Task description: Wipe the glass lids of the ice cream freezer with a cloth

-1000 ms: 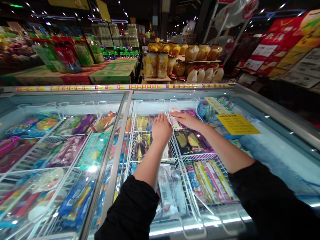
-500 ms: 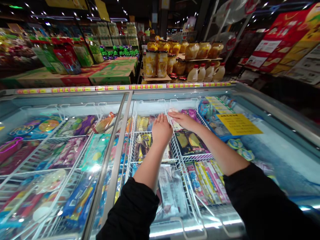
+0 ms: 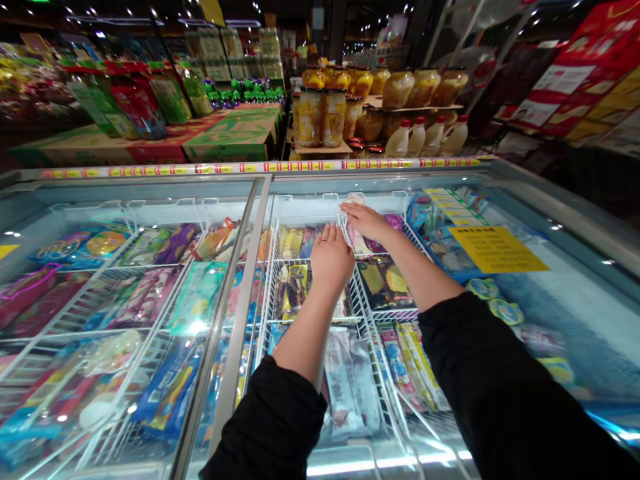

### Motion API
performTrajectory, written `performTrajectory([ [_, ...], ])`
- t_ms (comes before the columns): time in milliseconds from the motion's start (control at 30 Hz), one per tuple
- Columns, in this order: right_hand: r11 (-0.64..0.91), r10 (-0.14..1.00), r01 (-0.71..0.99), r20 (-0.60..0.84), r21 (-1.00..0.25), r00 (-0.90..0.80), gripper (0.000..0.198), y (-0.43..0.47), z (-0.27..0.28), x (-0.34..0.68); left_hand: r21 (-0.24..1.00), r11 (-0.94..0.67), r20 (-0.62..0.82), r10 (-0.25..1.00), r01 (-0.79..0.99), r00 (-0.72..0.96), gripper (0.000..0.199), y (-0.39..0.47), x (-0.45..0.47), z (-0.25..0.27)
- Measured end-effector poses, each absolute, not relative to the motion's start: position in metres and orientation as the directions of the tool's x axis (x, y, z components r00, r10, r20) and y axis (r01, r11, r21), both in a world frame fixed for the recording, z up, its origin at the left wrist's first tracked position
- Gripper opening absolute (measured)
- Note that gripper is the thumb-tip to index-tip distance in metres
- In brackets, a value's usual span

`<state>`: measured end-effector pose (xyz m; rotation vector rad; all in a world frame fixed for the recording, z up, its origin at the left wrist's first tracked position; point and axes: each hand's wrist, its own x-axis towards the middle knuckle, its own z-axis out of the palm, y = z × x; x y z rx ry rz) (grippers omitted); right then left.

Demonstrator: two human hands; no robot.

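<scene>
My left hand (image 3: 332,257), with a ring on one finger, lies flat and palm down over the wire baskets of a chest freezer. Its fingers point away from me, and packets of dark and yellow frozen treats (image 3: 293,290) show beside it. My right hand (image 3: 367,221) is stretched out a little farther back, fingers extended to the left, above pink and purple packets (image 3: 393,223). Neither hand holds anything that I can see. Whether the palms touch glass or hover over the baskets, I cannot tell. Black sleeves cover both upper forearms.
A metal lid frame (image 3: 245,293) crosses the freezer left of my arms. A yellow notice (image 3: 499,249) is at the right. Behind the freezer's rear rim (image 3: 200,169) stand jars of fruit (image 3: 333,117), white jugs (image 3: 417,137) and green-red cartons (image 3: 235,133).
My right hand has slid farther back than my left, which keeps its flat pose. The whole view has shifted slightly, with the freezer appearing farther right.
</scene>
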<state>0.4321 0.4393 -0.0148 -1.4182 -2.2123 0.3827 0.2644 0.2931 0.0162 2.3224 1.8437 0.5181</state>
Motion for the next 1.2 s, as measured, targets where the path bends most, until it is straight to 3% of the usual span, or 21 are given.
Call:
performTrajectory([
  [167, 0.528, 0.848, 0.693, 0.259, -0.491, -0.462, 0.048, 0.403, -0.023, 0.462, 0.324, -0.25, 0.185, 0.963, 0.913, 0.198, 0.059, 0.293, 0.264, 0.016],
  [367, 0.33, 0.941, 0.833, 0.223, -0.444, -0.254, 0.052, 0.444, -0.017, 0.471, 0.32, -0.248, 0.177, 0.964, 0.915, 0.199, 0.059, 0.294, 0.264, 0.017],
  [500, 0.288, 0.956, 0.853, 0.188, -0.434, -0.227, 0.051, 0.47, -0.015, 0.444, 0.319, -0.242, 0.181, 0.965, 0.916, 0.192, 0.058, 0.294, 0.264, 0.016],
  [733, 0.475, 0.88, 0.781, 0.222, -0.405, -0.42, 0.052, 0.423, -0.017, 0.462, 0.32, -0.256, 0.192, 0.96, 0.912, 0.202, 0.057, 0.294, 0.262, 0.017],
  [1033, 0.209, 0.978, 0.947, 0.073, -0.244, -0.197, 0.058, 0.436, 0.011, 0.412, 0.182, -0.28, 0.226, 0.945, 0.942, 0.237, 0.047, 0.305, 0.262, 0.023],
  [1200, 0.355, 0.935, 0.899, 0.098, -0.257, -0.341, 0.057, 0.409, 0.001, 0.42, 0.188, -0.25, 0.198, 0.957, 0.95, 0.212, 0.052, 0.327, 0.256, 0.023],
])
